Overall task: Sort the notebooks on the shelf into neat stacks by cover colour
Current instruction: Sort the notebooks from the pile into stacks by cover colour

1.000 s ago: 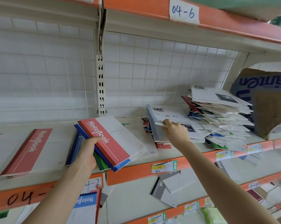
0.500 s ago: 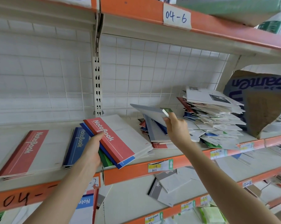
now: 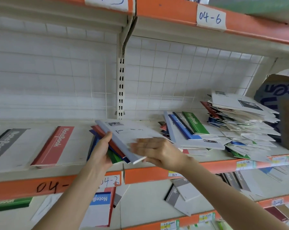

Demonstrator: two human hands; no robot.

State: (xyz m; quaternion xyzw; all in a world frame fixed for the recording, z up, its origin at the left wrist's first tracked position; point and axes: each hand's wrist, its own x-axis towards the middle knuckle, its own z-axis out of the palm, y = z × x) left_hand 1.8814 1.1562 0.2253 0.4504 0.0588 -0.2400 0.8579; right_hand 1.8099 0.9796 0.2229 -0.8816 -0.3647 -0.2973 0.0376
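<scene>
My left hand [image 3: 100, 150] grips a tilted bundle of red, blue and green notebooks [image 3: 114, 151] above the shelf's front edge [image 3: 157, 173]. A grey-white notebook [image 3: 132, 132] lies on top of that bundle. My right hand [image 3: 155, 151], blurred, rests straight fingers on this notebook's near corner; its thumb is hidden. On the shelf to the left lie a red-cover stack [image 3: 57, 145] and a grey-cover stack [image 3: 5, 145]. To the right is a loose pile [image 3: 190, 130] with green and blue covers on top.
A tall, messy heap of notebooks [image 3: 240, 122] fills the right end, beside a cardboard box [image 3: 283, 117]. A slotted upright [image 3: 121, 87] divides the wire-grid back wall. The lower shelf [image 3: 148, 200] holds scattered notebooks. Another orange-edged shelf hangs close overhead.
My right hand lifted the grey-white notebook off the middle pile and carried it left onto the bundle in my left hand. Green and blue covers now show on that pile.
</scene>
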